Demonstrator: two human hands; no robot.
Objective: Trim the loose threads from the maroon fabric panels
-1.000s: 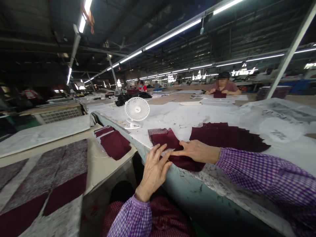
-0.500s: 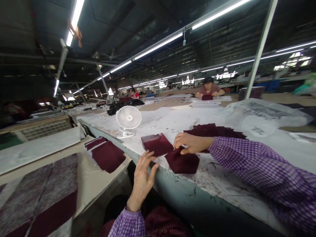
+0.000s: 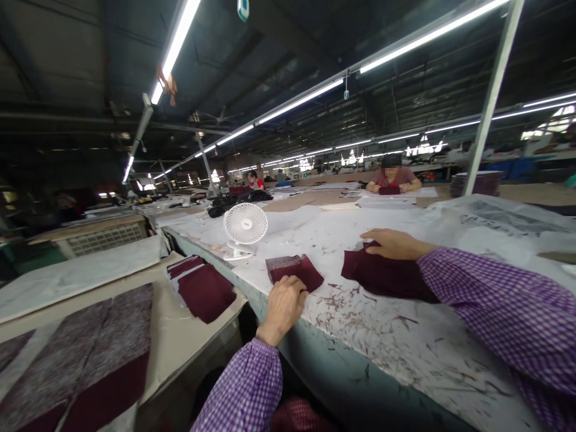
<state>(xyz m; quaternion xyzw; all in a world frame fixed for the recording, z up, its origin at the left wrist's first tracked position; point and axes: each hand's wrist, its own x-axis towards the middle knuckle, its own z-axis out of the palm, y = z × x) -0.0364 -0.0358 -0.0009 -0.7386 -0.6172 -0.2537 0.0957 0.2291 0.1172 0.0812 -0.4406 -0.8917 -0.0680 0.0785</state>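
Progress: judged under way and unfinished. Maroon cloth lies in two separate groups on the table (image 3: pixel 396 345), with a hand at each. The count handled and the count left cannot be determined; the right group appears the larger.

Location: the small cloth stack (image 3: pixel 310 273) lies by the table's near edge, toward its left end. The larger cloth pile (image 3: pixel 382 276) lies to the right, set back from that edge and partly hidden by the right sleeve.

Grip, left hand (image 3: pixel 283 303): fingers loosely bent, laid over the near side of the small cloth stack. Whether cloth is pinched cannot be told. Grip, right hand (image 3: pixel 393 245): fingers extended over the far side of the larger cloth pile, touching it; the fingertips do not show clearly enough to confirm a hold.

Materials: the cloth is thin, matt and flat-lying, plain maroon; the small stack also shows a speckled grey strip along its far side. The table has a white covering, marked with dark maroon streaks near the edge.

Adjacent: a side table (image 3: pixel 173 336) bears a stack of maroon pieces (image 3: pixel 209 294) near its right corner, and speckled panels (image 3: pixel 117 324) with plain maroon bands. A white plastic fan (image 3: pixel 245 224), round and ribbed, stands by the main table's left edge.
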